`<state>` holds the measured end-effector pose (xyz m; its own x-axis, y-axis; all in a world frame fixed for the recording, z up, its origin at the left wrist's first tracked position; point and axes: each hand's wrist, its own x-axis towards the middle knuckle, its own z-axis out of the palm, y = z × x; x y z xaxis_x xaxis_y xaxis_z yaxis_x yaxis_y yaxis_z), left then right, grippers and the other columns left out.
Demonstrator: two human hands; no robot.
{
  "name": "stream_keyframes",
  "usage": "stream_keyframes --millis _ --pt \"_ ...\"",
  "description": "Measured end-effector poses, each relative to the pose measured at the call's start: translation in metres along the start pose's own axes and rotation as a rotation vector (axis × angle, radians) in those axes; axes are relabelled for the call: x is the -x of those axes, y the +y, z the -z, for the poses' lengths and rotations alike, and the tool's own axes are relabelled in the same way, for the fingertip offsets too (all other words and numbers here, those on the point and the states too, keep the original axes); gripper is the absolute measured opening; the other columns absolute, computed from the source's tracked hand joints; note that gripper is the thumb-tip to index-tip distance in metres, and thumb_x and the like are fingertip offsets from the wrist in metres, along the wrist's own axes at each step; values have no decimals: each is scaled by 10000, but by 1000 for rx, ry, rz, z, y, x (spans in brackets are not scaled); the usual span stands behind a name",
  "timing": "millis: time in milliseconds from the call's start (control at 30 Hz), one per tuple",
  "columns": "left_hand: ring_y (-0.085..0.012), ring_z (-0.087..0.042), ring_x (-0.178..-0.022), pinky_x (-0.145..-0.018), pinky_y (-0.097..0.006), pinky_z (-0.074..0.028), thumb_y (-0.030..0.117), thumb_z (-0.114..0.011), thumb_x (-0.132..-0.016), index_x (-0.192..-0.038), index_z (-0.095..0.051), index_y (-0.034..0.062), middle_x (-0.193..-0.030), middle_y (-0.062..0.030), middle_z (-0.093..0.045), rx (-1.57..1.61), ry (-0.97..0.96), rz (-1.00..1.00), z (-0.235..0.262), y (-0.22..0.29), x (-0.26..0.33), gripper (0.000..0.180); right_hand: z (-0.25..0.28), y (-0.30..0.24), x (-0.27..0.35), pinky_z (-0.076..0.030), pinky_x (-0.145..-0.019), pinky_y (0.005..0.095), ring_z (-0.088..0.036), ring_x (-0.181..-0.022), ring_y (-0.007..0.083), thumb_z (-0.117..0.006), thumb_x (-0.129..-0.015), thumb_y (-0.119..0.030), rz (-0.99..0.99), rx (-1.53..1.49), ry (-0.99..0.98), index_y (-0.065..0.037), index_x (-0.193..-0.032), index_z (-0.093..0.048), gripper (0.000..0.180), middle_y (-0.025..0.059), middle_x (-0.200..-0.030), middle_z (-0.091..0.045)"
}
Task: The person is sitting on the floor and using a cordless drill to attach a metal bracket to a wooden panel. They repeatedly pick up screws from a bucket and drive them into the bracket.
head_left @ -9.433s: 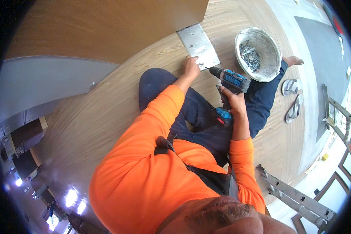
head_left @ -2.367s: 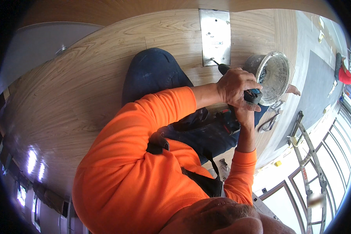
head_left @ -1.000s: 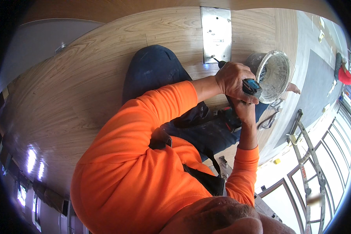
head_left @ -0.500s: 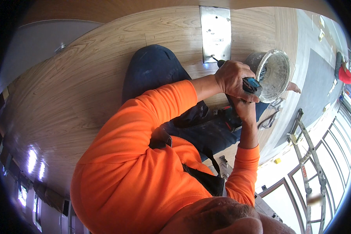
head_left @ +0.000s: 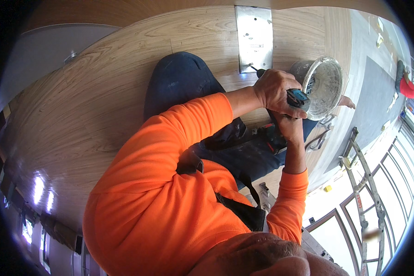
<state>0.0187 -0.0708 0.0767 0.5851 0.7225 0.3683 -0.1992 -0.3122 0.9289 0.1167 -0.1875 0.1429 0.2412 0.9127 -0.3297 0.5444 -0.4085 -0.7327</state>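
A cordless drill [head_left: 299,98], black and teal, is held in both my hands. My left hand [head_left: 277,91] is wrapped over the top of its body. Lower down, my right hand [head_left: 290,126] is closed round the handle, partly hidden by the left. The drill's bit points to a metal plate [head_left: 255,34] on the wood-grain surface and meets it at the near edge. Several small screws or bits appear to lie on the plate. Just right of my hands stands a whitish, stained bucket [head_left: 329,85], tilted, with small metal fasteners [head_left: 311,85] inside.
A black and red tool part [head_left: 275,141] sits by my thigh. My bent knee [head_left: 181,76] presses near the wood-grain surface [head_left: 101,87]. A ladder [head_left: 368,184] stands at the right. Farther off is a person in red [head_left: 407,87]. A bare foot or hand [head_left: 347,102] shows behind the bucket.
Very little differs. My right forearm has shifted slightly to the right, and the drill stays at the plate's near edge in both hands.
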Motion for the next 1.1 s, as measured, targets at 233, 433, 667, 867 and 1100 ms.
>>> stream_keyframes --millis 233,433,667,867,1100 --pt "-350 -704 -727 -662 -422 -564 771 -795 -610 -832 -732 56 -780 -124 -693 5 11 -3 0 -3 0 752 -1 -3 -1 -539 -851 383 -681 -975 275 -711 -880 -49 -1 16 6 16 -1132 -654 266 136 -1074 -705" --pt "-353 -703 -726 -658 -424 -562 779 -788 -612 -837 -734 56 -774 -126 -690 -5 -3 13 1 -1 -1 759 3 -4 -3 -536 -863 381 -678 -991 275 -729 -878 -64 -21 6 -42 5 -1144 -655 285 135 -1086 -703" --pt "-352 -702 -726 -670 -427 -562 781 -785 -615 -842 -740 56 -778 -126 -693 -5 -12 33 1 -1 -2 761 5 -10 -6 -537 -866 383 -671 -993 272 -726 -891 -99 -23 37 -67 1 -1154 -645 293 130 -1093 -696" --pt "-352 -702 -726 -672 -428 -562 780 -780 -623 -837 -739 57 -777 -126 -694 -15 7 34 0 -3 -3 756 8 -12 -8 -538 -862 381 -671 -992 271 -720 -896 -119 -30 39 -93 1 -1153 -643 294 131 -1090 -694" --pt "-349 -696 -715 -660 -429 -559 778 -777 -631 -825 -735 65 -761 -124 -684 -1 9 34 0 -2 -4 740 8 -10 -10 -541 -843 376 -679 -964 267 -716 -897 -120 -48 25 -98 6 -1131 -653 272 132 -1064 -701"
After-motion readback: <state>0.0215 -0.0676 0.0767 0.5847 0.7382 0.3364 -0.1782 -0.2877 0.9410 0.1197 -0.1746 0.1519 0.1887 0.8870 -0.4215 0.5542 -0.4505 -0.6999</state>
